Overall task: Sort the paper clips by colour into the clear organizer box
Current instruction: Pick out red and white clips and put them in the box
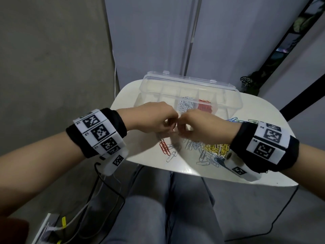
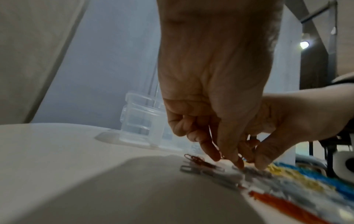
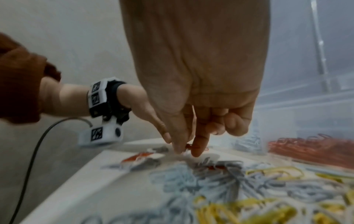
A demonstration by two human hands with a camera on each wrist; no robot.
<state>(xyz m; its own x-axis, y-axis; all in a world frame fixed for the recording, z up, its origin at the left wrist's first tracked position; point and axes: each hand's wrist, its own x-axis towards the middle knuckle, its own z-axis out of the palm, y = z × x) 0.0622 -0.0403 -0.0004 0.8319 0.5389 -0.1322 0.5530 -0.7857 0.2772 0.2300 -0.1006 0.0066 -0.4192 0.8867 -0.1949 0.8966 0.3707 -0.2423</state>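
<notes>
Paper clips (image 1: 207,148), thin bent wire; clear plastic organizer box (image 1: 230,95)

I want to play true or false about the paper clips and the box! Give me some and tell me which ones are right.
1. The clear organizer box has its lid open. True.
2. Red clips already lie in one box compartment. True.
3. The yellow clips are inside the box. False: they lie loose on the white table.
4. The left hand and right hand are far apart. False: their fingertips meet above the loose clips.
5. The white clips in the box share the red compartment. False: they fill the compartment beside it.
</notes>
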